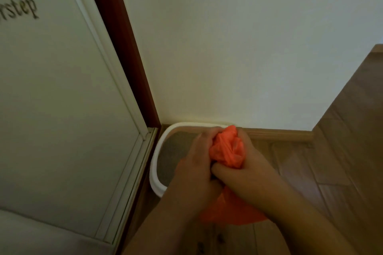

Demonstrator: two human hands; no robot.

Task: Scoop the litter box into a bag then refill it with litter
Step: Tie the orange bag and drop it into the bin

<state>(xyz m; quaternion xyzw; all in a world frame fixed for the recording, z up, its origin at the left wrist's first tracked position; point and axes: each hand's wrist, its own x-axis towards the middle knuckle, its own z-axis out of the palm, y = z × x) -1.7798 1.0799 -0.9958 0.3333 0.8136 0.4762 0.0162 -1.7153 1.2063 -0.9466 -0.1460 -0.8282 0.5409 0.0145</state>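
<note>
Orange bag (227, 148): bunched neck, which we grip with left hand (194, 163) and right hand (246, 170) over white litter box (157, 151), grey litter (176, 149) inside, on wooden floor (331, 172)

Two bare forearms enter from the lower edge and converge toward the centre of the view. Left hand (194, 161): back of the hand toward the camera, fingers curled inward at the knuckles, closed on bunched orange material. Right hand (244, 163): fingers curled on the opposite side of the same bunch, thumb lying across toward the left hand. The two hands touch at the thumbs, each grip tight.
</note>
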